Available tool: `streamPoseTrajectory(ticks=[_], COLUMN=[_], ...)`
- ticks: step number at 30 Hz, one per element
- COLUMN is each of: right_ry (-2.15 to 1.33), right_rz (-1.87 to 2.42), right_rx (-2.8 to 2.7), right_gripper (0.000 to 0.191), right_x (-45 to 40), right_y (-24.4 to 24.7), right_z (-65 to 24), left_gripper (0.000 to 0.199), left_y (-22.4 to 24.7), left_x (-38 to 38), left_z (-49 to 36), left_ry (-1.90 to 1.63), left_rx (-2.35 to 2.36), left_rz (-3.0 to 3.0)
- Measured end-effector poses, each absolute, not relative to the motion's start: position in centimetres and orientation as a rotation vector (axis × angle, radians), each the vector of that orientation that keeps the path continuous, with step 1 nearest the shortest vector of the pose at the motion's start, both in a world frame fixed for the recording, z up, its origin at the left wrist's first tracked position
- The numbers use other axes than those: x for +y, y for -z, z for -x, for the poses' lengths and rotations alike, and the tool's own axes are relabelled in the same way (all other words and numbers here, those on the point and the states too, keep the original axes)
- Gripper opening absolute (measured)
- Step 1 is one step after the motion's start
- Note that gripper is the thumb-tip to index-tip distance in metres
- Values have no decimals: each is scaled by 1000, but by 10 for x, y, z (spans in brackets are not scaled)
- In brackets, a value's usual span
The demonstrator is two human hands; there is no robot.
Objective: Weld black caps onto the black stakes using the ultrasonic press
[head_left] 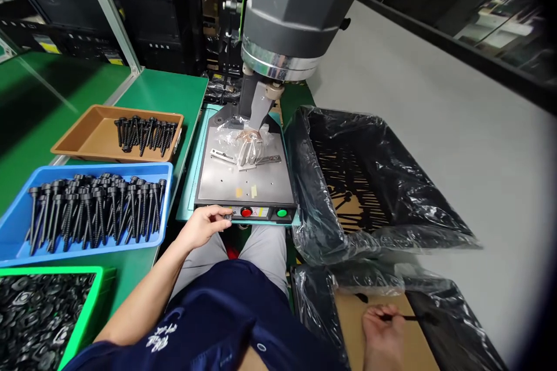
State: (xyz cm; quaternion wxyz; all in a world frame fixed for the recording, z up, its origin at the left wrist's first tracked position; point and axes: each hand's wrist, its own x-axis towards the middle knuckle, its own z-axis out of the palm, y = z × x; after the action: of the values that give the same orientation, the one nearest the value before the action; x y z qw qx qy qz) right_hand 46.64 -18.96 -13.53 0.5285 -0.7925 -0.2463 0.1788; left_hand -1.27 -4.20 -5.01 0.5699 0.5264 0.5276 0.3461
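Navy shirt (209,324) lies between the hands, which are well apart. Left hand (206,226) pinches a small knob (228,217) beside the red button (246,212). Right hand (385,327) grips a blurred black rod (411,318) above cardboard (348,324). Blue tray (65,173) of black screws (89,208) sits on the counter (174,93), left of the left hand.

The bench (174,84) is green; toward its right edge sit a plain brown tray (96,134) and a blue tray (13,237), both with black screws (93,208); the bin (90,307) is bright green; one button (246,212) is red; the navy shirt (221,307) has white lettering (157,341); the trousers (265,246) are pale grey.
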Motion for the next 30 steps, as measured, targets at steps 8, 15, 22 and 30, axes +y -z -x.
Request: streamPoseTrajectory(ticks=[8,15,22,30], right_ry=[-1271,-1299,-1247,-1337], right_rz=[1651,1299,1257,1256], right_rx=[-1123,-1688,-1758,-1710], right_gripper=[45,43,42,44], right_x=[-127,-63,-54,-58], right_y=[54,47,50,57], right_z=[-338,-248,-239,-239], left_gripper=[44,40,40,40], left_y=[37,26,34,33], left_x=[-22,-28,-31,-26], left_z=[-16,-17,-6,-2], left_ry=[-1146,-1208,-1224,-1133], left_rx=[1089,944,995,914], left_rz=[-1010,-863,-867,-751])
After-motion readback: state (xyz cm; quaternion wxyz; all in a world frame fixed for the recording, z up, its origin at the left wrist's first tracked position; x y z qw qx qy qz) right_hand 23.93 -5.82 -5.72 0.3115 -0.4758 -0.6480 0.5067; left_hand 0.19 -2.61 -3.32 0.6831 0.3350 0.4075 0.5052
